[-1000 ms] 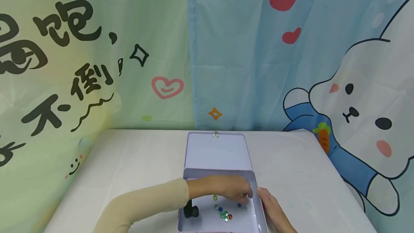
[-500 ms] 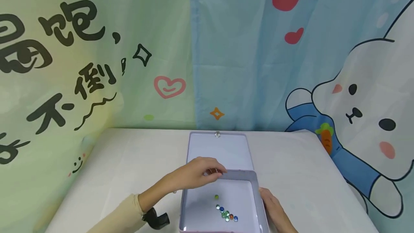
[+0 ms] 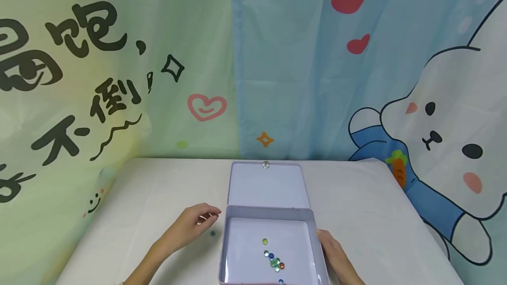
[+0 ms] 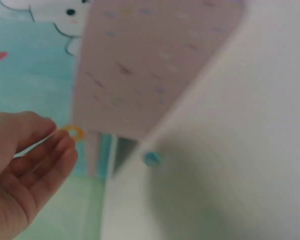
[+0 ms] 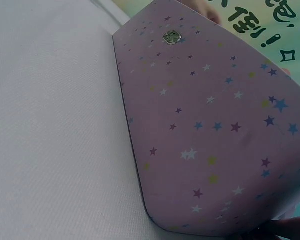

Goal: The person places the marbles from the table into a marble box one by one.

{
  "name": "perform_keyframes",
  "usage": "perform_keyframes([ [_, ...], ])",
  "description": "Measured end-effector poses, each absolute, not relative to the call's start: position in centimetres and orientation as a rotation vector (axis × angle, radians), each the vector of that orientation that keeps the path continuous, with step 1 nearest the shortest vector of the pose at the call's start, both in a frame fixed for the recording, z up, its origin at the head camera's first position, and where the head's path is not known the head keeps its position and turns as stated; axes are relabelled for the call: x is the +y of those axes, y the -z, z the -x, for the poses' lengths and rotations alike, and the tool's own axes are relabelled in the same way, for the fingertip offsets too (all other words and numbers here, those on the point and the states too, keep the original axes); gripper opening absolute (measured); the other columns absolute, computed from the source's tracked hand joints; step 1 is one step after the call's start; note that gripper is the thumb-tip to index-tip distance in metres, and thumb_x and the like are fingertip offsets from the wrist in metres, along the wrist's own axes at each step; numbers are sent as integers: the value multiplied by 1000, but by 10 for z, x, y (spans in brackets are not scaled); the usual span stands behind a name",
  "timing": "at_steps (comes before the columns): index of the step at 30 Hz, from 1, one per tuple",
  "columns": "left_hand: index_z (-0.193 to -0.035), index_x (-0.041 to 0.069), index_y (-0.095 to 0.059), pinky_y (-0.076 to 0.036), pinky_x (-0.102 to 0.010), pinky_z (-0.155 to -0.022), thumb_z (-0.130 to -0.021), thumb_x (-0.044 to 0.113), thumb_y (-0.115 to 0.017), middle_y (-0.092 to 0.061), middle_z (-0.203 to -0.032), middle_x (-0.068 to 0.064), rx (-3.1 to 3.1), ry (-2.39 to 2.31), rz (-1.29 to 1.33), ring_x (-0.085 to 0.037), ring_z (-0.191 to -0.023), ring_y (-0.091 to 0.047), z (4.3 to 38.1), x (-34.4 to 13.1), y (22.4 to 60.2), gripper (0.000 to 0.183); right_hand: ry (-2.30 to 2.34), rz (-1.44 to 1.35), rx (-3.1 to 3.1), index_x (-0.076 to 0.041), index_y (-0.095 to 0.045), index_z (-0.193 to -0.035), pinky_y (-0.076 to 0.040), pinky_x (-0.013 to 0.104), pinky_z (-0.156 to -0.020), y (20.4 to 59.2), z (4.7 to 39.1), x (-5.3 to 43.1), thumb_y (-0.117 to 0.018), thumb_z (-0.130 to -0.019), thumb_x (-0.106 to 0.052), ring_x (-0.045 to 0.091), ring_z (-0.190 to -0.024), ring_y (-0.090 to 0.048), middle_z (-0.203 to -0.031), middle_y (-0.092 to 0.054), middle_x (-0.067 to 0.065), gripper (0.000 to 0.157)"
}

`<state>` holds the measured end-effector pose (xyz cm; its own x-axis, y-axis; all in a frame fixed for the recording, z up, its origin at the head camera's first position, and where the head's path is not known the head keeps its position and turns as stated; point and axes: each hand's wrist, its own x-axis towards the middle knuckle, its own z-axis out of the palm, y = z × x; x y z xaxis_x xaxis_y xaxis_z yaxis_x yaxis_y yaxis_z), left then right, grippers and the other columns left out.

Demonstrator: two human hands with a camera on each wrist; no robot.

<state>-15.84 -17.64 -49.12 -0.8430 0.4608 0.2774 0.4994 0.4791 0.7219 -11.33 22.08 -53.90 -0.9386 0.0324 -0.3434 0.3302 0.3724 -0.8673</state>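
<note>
In the head view my left hand (image 3: pixel 194 224) hovers left of the box, its fingers loosely bent and nothing seen between them. On the table just below its fingertips lies a teal marble (image 3: pixel 212 233), which the left wrist view also shows. Several glass marbles (image 3: pixel 276 262) lie inside the open box (image 3: pixel 269 212), including a yellow-green one (image 3: pixel 265 241) standing apart and a blue one (image 3: pixel 281 281) at the near edge. My right hand (image 3: pixel 338 256) rests against the box's right side, fingers fairly straight; the right wrist view shows only dark fingers at the lower right.
The lid (image 3: pixel 267 184), with a small round clasp (image 3: pixel 266 165) at its far edge, lies folded back behind the box. White cloth covers the table (image 3: pixel 372 206). A printed curtain (image 3: pixel 277 56) hangs behind it.
My left hand has come out of the box, passed over its left rim and now sits beside it. One blue marble has rolled toward the near edge. My right hand stays put.
</note>
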Motion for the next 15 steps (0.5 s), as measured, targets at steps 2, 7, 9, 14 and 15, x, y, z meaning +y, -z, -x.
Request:
perform_keyframes([
  [2, -106, 2, -67, -57, -20, -70, -92, 5, -63, -70, -99, -11, -2642, 1252, 857, -10, -83, -66, 154, -182, 504, 16, 1584, -313, 2373, -3, -45, -138, -47, 47, -95, 538, 113, 222, -27, -103, -52, 25, -115, -53, -133, -54, 17, 63],
  [7, -111, 3, -65, -56, -19, -67, -86, 2, -68, -67, -98, -6, -2598, 951, 929, -15, -80, -67, 147, -186, 528, 25, 1595, -299, 2377, -1, -46, -138, -44, 52, -101, 536, 114, 222, -28, -104, -48, 28, -119, -51, -134, -53, 19, 61],
  [9, -113, 4, -65, -55, -19, -67, -84, 2, -70, -66, -97, -3, -2580, 845, 974, -14, -79, -67, 147, -186, 534, 29, 1597, -302, 2371, -1, -45, -138, -42, 54, -103, 535, 114, 222, -28, -103, -49, 29, -120, -50, -135, -52, 19, 62],
  [14, -109, 8, -68, -52, -19, -67, -80, 6, -75, -65, -93, 0, -2599, 721, 1038, -8, -74, -60, 148, -184, 543, 29, 1590, -315, 2371, -1, -45, -139, -41, 53, -103, 536, 114, 221, -27, -103, -49, 30, -121, -50, -136, -52, 20, 63],
  [15, -108, 8, -69, -51, -20, -67, -80, 7, -75, -66, -91, 0, -2608, 703, 1042, -7, -74, -59, 148, -183, 544, 28, 1590, -321, 2372, -1, -45, -139, -42, 53, -103, 537, 113, 221, -27, -103, -49, 29, -120, -50, -135, -53, 20, 62],
])
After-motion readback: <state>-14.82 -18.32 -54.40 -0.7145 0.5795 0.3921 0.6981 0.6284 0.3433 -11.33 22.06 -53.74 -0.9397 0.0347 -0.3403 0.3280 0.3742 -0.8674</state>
